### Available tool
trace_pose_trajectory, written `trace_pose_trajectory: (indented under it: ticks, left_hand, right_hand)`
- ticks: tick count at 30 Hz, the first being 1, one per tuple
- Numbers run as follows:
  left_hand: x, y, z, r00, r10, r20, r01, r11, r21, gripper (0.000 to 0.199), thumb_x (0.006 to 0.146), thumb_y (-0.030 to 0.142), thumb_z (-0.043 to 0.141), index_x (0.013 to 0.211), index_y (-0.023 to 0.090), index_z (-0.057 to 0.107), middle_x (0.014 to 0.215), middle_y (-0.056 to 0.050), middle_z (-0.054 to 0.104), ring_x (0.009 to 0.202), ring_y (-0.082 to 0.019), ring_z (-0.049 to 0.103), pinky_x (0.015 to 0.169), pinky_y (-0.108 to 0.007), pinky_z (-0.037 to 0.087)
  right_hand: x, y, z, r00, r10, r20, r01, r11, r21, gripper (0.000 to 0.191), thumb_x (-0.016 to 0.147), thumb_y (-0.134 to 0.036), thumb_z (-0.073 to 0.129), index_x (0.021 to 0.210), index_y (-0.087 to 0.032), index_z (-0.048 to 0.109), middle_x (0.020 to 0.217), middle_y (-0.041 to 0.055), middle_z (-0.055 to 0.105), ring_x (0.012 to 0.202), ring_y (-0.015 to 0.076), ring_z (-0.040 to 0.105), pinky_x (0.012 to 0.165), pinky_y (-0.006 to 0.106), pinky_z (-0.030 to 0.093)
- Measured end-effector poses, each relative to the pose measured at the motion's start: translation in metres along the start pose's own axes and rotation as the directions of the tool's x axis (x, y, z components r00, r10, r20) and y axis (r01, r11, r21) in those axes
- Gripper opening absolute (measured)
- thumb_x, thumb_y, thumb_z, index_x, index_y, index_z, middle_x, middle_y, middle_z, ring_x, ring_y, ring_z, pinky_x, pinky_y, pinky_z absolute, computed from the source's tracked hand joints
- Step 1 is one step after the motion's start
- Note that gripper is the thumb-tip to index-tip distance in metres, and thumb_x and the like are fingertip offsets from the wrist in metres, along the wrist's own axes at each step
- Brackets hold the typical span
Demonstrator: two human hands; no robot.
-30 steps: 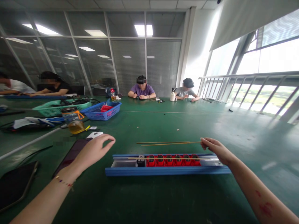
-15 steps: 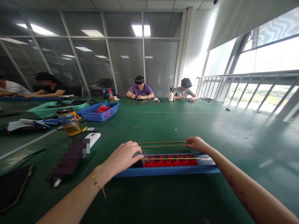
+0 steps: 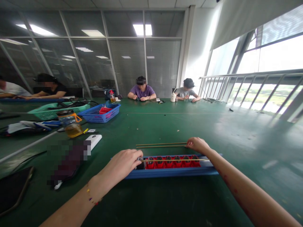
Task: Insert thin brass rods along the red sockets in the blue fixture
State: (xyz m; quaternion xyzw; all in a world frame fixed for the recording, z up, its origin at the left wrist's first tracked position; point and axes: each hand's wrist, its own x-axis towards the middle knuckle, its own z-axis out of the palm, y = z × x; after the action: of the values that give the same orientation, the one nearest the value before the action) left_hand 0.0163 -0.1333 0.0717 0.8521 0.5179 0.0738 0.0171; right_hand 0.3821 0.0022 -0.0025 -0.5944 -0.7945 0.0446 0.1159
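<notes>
The long thin stick [image 3: 174,160] on top of the red cups [image 3: 169,166] could roll off or snap, I think, because it is skinny and looks like it only rests there. The left hand [image 3: 123,164] is at the stick's left end, with its thumb and a finger on two sides of a small gray-topped block [image 3: 140,159]; I can't tell if they pinch the block, the stick or both. If that hand pulled too hard, the block could tip or the whole blue tray [image 3: 172,172] could slide on the green counter [image 3: 151,126]. The right hand [image 3: 199,145] is by the back of the tray, its fingers curled close together at the end of the near loose stick [image 3: 161,146]; I can't tell if they pinch it. That stick lies just beside the far loose stick [image 3: 161,144], so a bump could make the two cross or roll away. The right arm passes across the tray's right end, so a low wrist might knock it. In the tray, six red cups stand in a row, each with a dark piece [image 3: 169,158] inside, too small to name. Over on the left, a green basket [image 3: 47,114] holds black cords [image 3: 63,104], and a blue basket [image 3: 98,119] holds a red box [image 3: 104,110]. A clear jar [image 3: 66,120] has yellow-brown liquid [image 3: 74,130] in it.
</notes>
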Motion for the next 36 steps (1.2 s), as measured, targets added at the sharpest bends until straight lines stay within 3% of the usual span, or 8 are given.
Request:
trace_pose_trajectory:
  ticks: [6, 10, 13, 18, 22, 31, 36]
  left_hand:
    - [-0.001, -0.002, -0.017, 0.995, 0.06, -0.081, -0.063, 0.997, -0.036, 0.026, 0.087, 0.033, 0.038, 0.083, 0.025, 0.063, 0.083, 0.0, 0.061, 0.078, -0.015, 0.055, 0.071, -0.024, 0.039]
    - [0.001, -0.021, -0.04, 0.982, 0.011, -0.187, -0.014, 1.0, -0.012, 0.031, 0.086, 0.039, 0.037, 0.087, 0.025, 0.064, 0.089, -0.001, 0.062, 0.084, -0.017, 0.055, 0.077, -0.026, 0.04]
    - [0.01, -0.038, -0.045, 0.983, -0.033, -0.18, 0.034, 0.999, 0.002, 0.03, 0.083, 0.04, 0.04, 0.086, 0.024, 0.065, 0.091, -0.001, 0.062, 0.081, -0.017, 0.056, 0.076, -0.026, 0.04]
    - [0.037, -0.046, -0.02, 0.998, -0.004, -0.055, 0.003, 1.0, -0.012, 0.024, 0.08, 0.036, 0.045, 0.077, 0.024, 0.067, 0.083, 0.0, 0.064, 0.073, -0.015, 0.057, 0.066, -0.024, 0.04]
    - [0.06, -0.041, 0.009, 1.0, 0.021, 0.018, -0.02, 0.999, -0.038, 0.018, 0.076, 0.03, 0.05, 0.074, 0.024, 0.067, 0.08, 0.0, 0.066, 0.073, -0.015, 0.059, 0.065, -0.023, 0.039]
    - [0.096, -0.042, 0.057, 0.998, 0.001, 0.063, 0.003, 0.998, -0.059, 0.01, 0.074, 0.028, 0.057, 0.08, 0.022, 0.062, 0.079, 0.0, 0.066, 0.073, -0.015, 0.061, 0.061, -0.022, 0.043]
    - [0.104, -0.046, 0.064, 0.999, -0.01, 0.04, 0.009, 1.0, 0.003, 0.014, 0.077, 0.028, 0.053, 0.088, 0.021, 0.058, 0.083, -0.003, 0.064, 0.078, -0.018, 0.061, 0.064, -0.025, 0.044]
  right_hand:
    - [0.002, 0.004, 0.004, 1.0, 0.01, -0.02, -0.009, 0.998, 0.065, 0.017, 0.069, -0.04, 0.061, 0.069, -0.024, 0.065, 0.073, 0.001, 0.067, 0.07, 0.0182, 0.061, 0.06, 0.025, 0.042]
    - [0.005, 0.011, 0.006, 0.998, 0.033, -0.044, -0.025, 0.987, 0.158, 0.015, 0.068, -0.036, 0.061, 0.073, -0.022, 0.065, 0.071, 0.0009, 0.068, 0.069, 0.0173, 0.061, 0.061, 0.024, 0.044]
    - [0.007, 0.019, 0.008, 0.99, 0.102, -0.093, -0.078, 0.969, 0.232, 0.019, 0.073, -0.033, 0.054, 0.081, -0.021, 0.065, 0.078, 0.0028, 0.068, 0.072, 0.0177, 0.061, 0.064, 0.025, 0.045]
    - [0.008, 0.028, 0.015, 0.973, 0.212, -0.094, -0.169, 0.924, 0.342, 0.03, 0.081, -0.023, 0.038, 0.099, -0.017, 0.061, 0.085, 0.0052, 0.068, 0.065, 0.013, 0.063, 0.06, 0.022, 0.048]
    - [0.006, 0.027, 0.016, 0.975, 0.211, -0.065, -0.176, 0.921, 0.347, 0.031, 0.082, -0.021, 0.037, 0.102, -0.017, 0.061, 0.086, 0.005, 0.069, 0.063, 0.0126, 0.063, 0.061, 0.022, 0.049]
    - [0.0, 0.009, 0.008, 0.997, -0.078, 0.014, 0.075, 0.986, 0.149, 0.04, 0.076, -0.044, 0.053, 0.11, -0.024, 0.06, 0.115, 0.0042, 0.06, 0.105, 0.0232, 0.052, 0.09, 0.032, 0.04]
    - [-0.002, 0.0, 0.006, 0.987, -0.14, 0.083, 0.14, 0.99, 0.008, 0.044, 0.075, -0.046, 0.053, 0.115, -0.029, 0.055, 0.121, 0.0046, 0.055, 0.112, 0.0279, 0.046, 0.089, 0.041, 0.038]
